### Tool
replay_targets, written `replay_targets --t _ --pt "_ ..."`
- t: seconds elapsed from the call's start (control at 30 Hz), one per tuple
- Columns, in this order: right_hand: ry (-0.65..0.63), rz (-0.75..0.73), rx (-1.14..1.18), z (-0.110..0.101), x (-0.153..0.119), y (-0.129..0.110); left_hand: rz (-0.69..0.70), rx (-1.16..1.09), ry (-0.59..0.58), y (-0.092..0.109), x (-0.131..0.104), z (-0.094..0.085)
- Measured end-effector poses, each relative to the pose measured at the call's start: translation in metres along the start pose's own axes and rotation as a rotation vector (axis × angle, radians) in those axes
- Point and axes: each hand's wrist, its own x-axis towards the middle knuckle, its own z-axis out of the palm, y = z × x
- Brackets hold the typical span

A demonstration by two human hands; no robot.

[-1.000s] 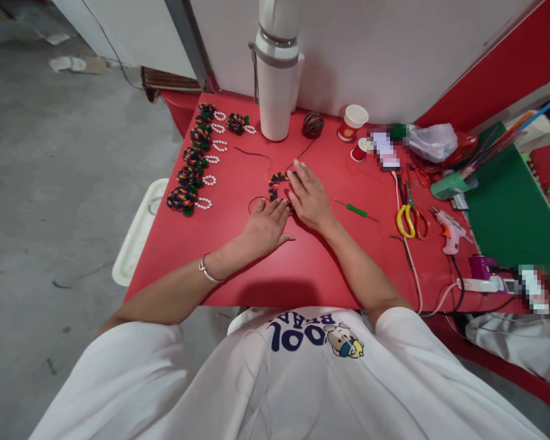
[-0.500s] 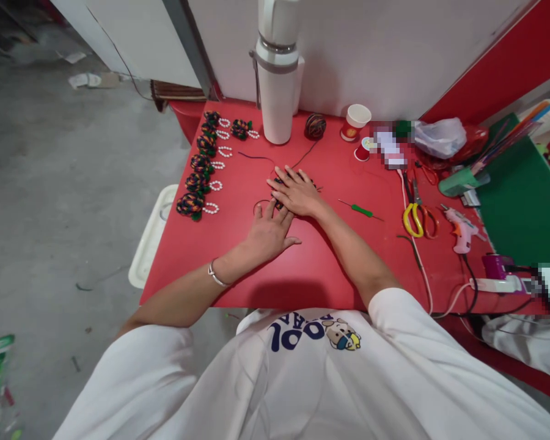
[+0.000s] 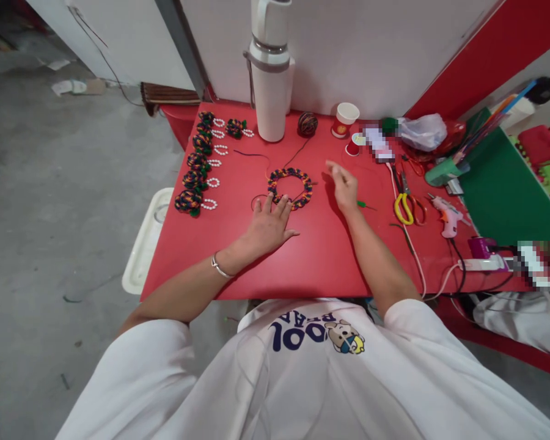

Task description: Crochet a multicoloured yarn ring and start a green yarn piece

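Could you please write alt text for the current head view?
A person's left hand overlaps the near edge of a multicoloured yarn ring on a red table; the right hand partly hides a green tool. Yarn bundles line the left.

One head-worn camera looks forward and steeply down over the wearer's white printed T-shirt, close at the near edge. Its wide view centres near the braided yarn ring on the red tabletop, reaching the pale wall at far and grey floor at left.
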Motion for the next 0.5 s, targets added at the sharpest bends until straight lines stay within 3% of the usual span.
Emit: replay_targets --t 0.13,0.23,0.37,0.5 --pt "-0.103 -0.181 -0.315 -0.009 -0.038 -0.004 0.000 0.007 -0.003 0.001 0.000 0.001" --pt "-0.104 -0.234 -0.500 -0.001 -0.035 -0.010 0.006 0.024 -0.009 0.001 0.001 0.000" --pt "-0.107 -0.176 -0.558 0.008 -0.022 -0.018 0.015 0.027 0.002 0.001 0.001 0.001" --pt "-0.106 -0.222 -0.555 0.004 -0.039 -0.047 0.022 0.025 0.039 0.000 0.001 0.006"
